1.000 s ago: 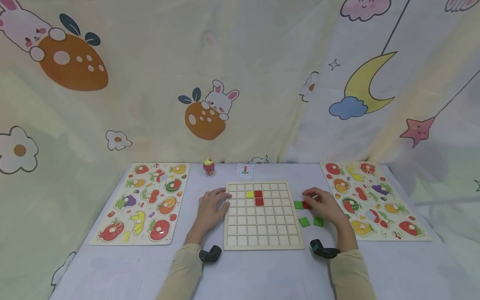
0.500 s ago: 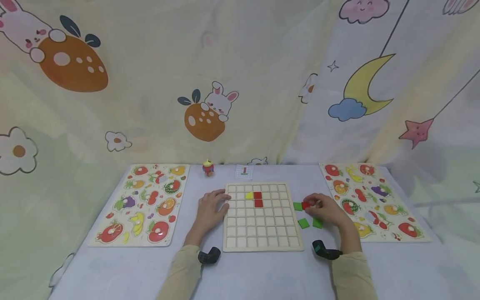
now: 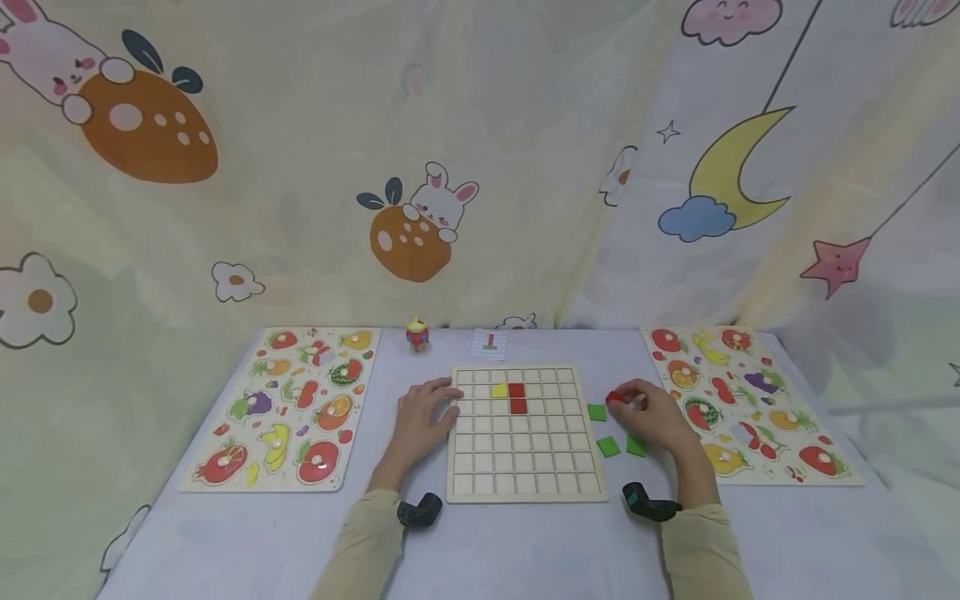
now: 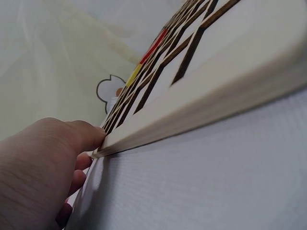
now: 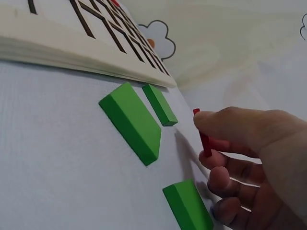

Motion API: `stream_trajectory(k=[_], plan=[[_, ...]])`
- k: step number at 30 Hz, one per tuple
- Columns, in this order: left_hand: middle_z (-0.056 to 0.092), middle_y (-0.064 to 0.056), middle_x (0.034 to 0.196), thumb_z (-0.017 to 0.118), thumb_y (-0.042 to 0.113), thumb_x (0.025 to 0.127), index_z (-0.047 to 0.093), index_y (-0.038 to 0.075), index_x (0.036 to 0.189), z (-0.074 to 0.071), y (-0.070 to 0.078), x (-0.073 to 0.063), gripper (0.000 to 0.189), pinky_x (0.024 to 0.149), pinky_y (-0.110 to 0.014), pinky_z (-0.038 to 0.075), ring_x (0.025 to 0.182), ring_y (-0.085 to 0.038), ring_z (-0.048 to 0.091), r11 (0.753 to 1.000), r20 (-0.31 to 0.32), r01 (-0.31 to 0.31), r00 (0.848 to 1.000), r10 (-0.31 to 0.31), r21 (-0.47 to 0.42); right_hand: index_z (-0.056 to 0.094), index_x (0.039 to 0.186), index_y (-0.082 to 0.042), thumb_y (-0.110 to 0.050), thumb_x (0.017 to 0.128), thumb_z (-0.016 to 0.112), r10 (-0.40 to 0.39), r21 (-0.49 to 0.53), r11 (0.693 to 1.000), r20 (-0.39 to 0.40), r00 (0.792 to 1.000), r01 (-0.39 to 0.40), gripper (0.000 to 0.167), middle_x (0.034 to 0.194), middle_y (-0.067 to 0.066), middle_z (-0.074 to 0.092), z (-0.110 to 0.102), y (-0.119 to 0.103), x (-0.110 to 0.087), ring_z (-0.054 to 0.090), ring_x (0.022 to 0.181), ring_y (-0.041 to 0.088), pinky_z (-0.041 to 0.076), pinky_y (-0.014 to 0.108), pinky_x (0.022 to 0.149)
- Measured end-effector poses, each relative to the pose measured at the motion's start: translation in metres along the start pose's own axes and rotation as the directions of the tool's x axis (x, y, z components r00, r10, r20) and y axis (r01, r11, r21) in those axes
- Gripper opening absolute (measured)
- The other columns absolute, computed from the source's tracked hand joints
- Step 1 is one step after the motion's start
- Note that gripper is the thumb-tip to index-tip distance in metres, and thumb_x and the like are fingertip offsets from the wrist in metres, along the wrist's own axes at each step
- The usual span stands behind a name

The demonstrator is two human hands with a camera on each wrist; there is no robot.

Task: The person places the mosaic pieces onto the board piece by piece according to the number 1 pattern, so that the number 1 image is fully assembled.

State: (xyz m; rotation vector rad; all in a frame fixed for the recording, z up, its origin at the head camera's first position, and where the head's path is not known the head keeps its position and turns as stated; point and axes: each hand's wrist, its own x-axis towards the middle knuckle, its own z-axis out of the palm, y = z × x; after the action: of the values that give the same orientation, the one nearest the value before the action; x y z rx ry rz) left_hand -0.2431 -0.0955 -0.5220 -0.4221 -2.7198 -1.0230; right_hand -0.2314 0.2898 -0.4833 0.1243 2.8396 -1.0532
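My right hand (image 3: 652,414) pinches a thin red square tile (image 5: 204,135) between thumb and fingers, just right of the board. In the right wrist view the tile stands on edge above the white cloth. Three green tiles (image 3: 597,412) lie close by, one partly under the hand in the head view. A wooden grid board (image 3: 525,492) is in the middle; it bears one yellow tile (image 3: 499,391) and two red tiles (image 3: 517,406) in its upper cells. At the board's left edge rests my left hand (image 3: 423,417), its fingertips touching the rim.
Fruit puzzle boards lie at left (image 3: 352,467) and right (image 3: 832,454). Behind the grid board are a small toy figure (image 3: 417,335) and a pattern card (image 3: 490,343). A printed curtain (image 3: 525,167) hangs at the table's back edge.
The red tile beside a green one was gripped, then raised and tilted away from it by my right hand. My left hand keeps its place at the board.
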Motion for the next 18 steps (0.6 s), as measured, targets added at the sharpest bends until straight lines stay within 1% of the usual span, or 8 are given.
stream_trajectory(k=[2, 5, 11, 18], plan=[[0.056, -0.002, 0.135, 0.065, 0.025, 0.088, 0.066, 0.025, 0.11, 0.0, 0.001, 0.0, 0.022, 0.097, -0.051, 0.032, 0.12, -0.028, 0.048, 1.0, 0.0, 0.001, 1.0, -0.001, 0.003, 0.057, 0.117, -0.013, -0.046, 0.087, 0.062, -0.013, -0.001, 1.0, -0.005, 1.0, 0.013, 0.045, 0.105, 0.009, 0.059, 0.001, -0.001, 0.0, 0.05, 0.084, 0.021, 0.042, 0.028, 0.061], [0.056, -0.003, 0.135, 0.065, 0.024, 0.088, 0.066, 0.025, 0.11, -0.001, 0.002, 0.0, 0.022, 0.096, -0.052, 0.032, 0.119, -0.028, 0.049, 1.0, -0.007, -0.008, 1.0, 0.008, 0.006, 0.058, 0.116, -0.012, -0.047, 0.087, 0.062, -0.053, -0.003, 0.999, -0.02, 0.998, 0.053, 0.046, 0.101, 0.008, 0.06, 0.002, -0.003, 0.001, 0.05, 0.082, 0.02, 0.04, 0.027, 0.061], [0.057, -0.003, 0.134, 0.065, 0.024, 0.087, 0.066, 0.024, 0.109, 0.001, 0.001, 0.0, 0.022, 0.095, -0.052, 0.033, 0.118, -0.028, 0.049, 1.0, -0.02, -0.019, 1.0, 0.019, 0.008, 0.061, 0.113, -0.014, -0.045, 0.087, 0.063, -0.106, 0.011, 0.994, -0.043, 0.993, 0.107, 0.04, 0.099, 0.006, 0.062, 0.006, -0.007, 0.001, 0.049, 0.078, 0.018, 0.039, 0.026, 0.061], [0.056, -0.003, 0.134, 0.065, 0.023, 0.088, 0.066, 0.024, 0.11, 0.0, 0.001, 0.0, 0.022, 0.095, -0.051, 0.033, 0.119, -0.028, 0.049, 1.0, -0.013, -0.009, 1.0, 0.01, 0.011, 0.061, 0.111, -0.015, -0.04, 0.087, 0.064, -0.144, 0.041, 0.989, -0.031, 0.989, 0.145, 0.035, 0.096, 0.006, 0.059, 0.01, -0.014, 0.0, 0.049, 0.074, 0.018, 0.039, 0.026, 0.058]])
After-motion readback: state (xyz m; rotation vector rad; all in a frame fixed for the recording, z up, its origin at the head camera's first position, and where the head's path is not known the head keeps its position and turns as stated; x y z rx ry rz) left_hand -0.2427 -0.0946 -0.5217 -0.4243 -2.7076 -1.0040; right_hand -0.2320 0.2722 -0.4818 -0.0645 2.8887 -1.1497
